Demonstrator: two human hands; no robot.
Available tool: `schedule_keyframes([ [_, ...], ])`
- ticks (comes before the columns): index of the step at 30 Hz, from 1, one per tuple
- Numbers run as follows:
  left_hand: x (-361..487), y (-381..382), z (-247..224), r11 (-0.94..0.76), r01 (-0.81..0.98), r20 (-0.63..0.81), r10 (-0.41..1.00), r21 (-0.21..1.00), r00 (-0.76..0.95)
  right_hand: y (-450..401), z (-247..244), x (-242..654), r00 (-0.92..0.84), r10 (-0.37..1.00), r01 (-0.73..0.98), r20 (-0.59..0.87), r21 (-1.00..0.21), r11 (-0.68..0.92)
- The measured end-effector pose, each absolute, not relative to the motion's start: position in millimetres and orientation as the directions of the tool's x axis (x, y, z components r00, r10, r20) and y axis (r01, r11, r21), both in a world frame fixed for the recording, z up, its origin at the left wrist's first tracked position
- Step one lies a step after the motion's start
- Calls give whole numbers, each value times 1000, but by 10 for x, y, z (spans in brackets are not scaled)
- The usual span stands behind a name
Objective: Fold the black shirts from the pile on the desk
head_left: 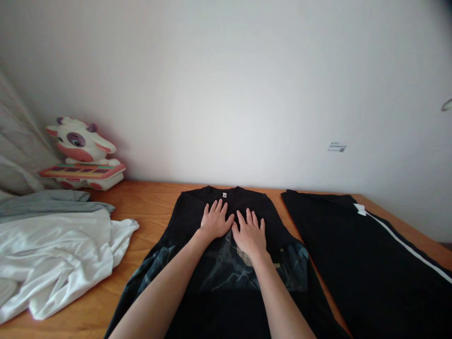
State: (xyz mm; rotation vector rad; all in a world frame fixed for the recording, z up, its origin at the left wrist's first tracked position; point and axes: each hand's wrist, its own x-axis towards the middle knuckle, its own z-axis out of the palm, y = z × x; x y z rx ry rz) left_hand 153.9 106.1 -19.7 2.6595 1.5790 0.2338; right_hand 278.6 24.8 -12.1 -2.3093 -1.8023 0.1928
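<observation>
A black shirt (219, 310) with a dark blue-grey marbled band across its chest lies spread out, its neckline and small white label toward the wall. Flat on its upper chest rests my left hand (216, 221), fingers spread. My right hand (250, 234) lies beside it on the same cloth, fingers also apart, and the two thumbs nearly meet. Neither hand grips anything. Part of the printed band is hidden under my forearms.
Black garment with a white stripe (356, 254) lies at the right. White clothing (63, 254) and a grey garment (45, 202) are heaped at the left. Behind them stands a cow-shaped toy keyboard (84, 157). The wooden tabletop (151, 202) meets a white wall (226, 94).
</observation>
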Motion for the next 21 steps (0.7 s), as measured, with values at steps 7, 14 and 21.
schedule_keyframes([
  [7,1499,1162,-168,-485,867,83,874,111,478,337,-112,2724,263,965,936,15,-247,-251],
  [14,1478,1141,-211,-486,852,207,869,193,449,321,-133,2739,252,967,941,47,-245,-233],
  [21,1370,924,-73,-519,824,297,842,226,449,312,-133,2724,248,967,946,55,-228,-230],
])
